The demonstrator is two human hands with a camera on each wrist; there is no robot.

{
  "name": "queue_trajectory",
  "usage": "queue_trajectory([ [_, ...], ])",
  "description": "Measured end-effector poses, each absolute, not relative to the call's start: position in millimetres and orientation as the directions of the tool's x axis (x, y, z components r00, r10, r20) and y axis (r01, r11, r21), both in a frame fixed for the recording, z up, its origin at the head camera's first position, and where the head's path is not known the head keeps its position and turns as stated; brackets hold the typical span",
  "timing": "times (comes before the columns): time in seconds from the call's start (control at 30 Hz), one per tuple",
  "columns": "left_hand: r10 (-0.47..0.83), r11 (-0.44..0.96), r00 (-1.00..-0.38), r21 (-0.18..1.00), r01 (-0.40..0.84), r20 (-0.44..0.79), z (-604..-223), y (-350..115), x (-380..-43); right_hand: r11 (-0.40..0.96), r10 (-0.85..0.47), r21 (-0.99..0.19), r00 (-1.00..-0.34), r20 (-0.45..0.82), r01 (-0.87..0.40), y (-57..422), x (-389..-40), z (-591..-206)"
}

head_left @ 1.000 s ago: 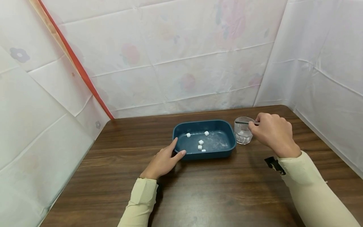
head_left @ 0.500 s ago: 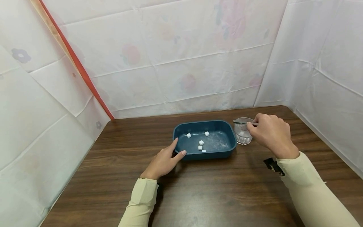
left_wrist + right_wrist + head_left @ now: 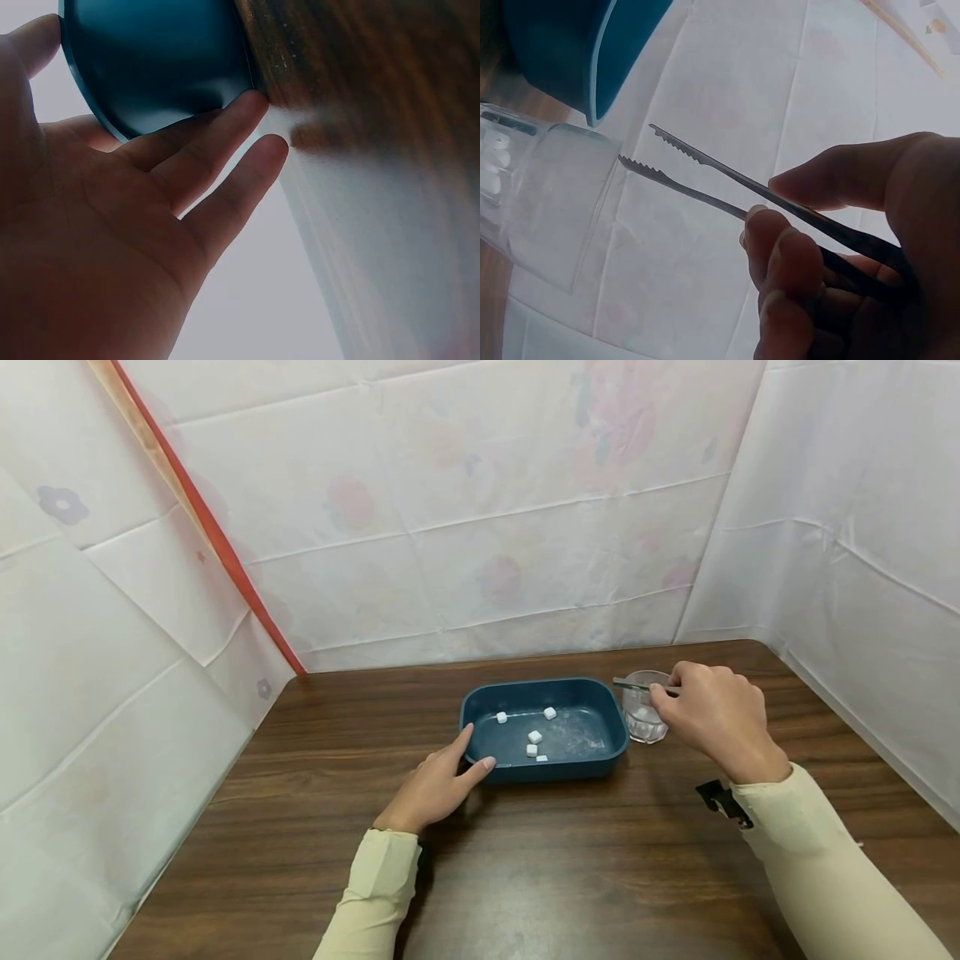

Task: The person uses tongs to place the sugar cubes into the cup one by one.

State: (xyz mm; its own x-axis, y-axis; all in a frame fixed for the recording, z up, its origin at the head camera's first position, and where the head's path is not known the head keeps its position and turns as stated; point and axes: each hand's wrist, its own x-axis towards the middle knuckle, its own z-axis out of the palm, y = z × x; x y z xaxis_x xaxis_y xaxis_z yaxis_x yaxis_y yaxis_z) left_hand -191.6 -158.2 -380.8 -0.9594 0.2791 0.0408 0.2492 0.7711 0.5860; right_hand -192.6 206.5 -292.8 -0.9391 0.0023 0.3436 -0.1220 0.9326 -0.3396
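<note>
My right hand [image 3: 712, 714] pinches metal tweezers [image 3: 791, 206] between thumb and fingers. Their serrated tips stand apart with nothing between them, just beyond the rim of the clear glass [image 3: 562, 199] in the right wrist view. Several white cubes [image 3: 496, 161] lie at the bottom of that glass. Left of it is a dark blue rectangular tray [image 3: 558, 770], holding several more white cubes [image 3: 535, 737]. My left hand [image 3: 427, 789] rests against the tray's near left corner, fingers spread and fairly straight along its outer wall, thumb at the rim.
The brown wood-grain table [image 3: 570, 868] extends in front of the tray and to both sides. A white patterned sheet [image 3: 465, 527] hangs behind the table, with more sheeting at left and right. The glass stands close by the tray's right end.
The tweezers and my right hand have shifted slightly left, so the tips now reach past the glass toward the tray. My left hand keeps its place on the tray.
</note>
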Motion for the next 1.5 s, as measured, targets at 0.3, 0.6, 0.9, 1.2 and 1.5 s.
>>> queue_trajectory([
  [0.3, 0.284, 0.770, -0.958, 0.586, 0.254, 0.043, -382.1, -158.6, -193.0, 0.930, 0.002, -0.345, -0.937, 0.350, -0.127, 207.1, -190.9, -288.4],
  [0.6, 0.284, 0.766, -0.958, 0.589, 0.257, 0.048, -380.5, -157.9, -192.1, 0.919, -0.045, -0.360, -0.950, 0.309, -0.161, 198.1, -191.0, -291.1],
  [0.9, 0.278, 0.780, -0.960, 0.574, 0.251, 0.042, -381.3, -158.0, -191.0, 0.907, -0.099, -0.353, -0.932, 0.349, -0.228, 187.5, -192.1, -305.1],
  [1.2, 0.279, 0.772, -0.960, 0.586, 0.245, 0.034, -380.1, -158.1, -190.5, 0.897, -0.154, -0.336, -0.915, 0.374, -0.288, 174.5, -193.5, -316.1],
  [1.5, 0.284, 0.764, -0.958, 0.596, 0.247, 0.034, -379.2, -157.8, -189.8, 0.888, -0.209, -0.316, -0.906, 0.369, -0.334, 164.4, -195.2, -325.5],
])
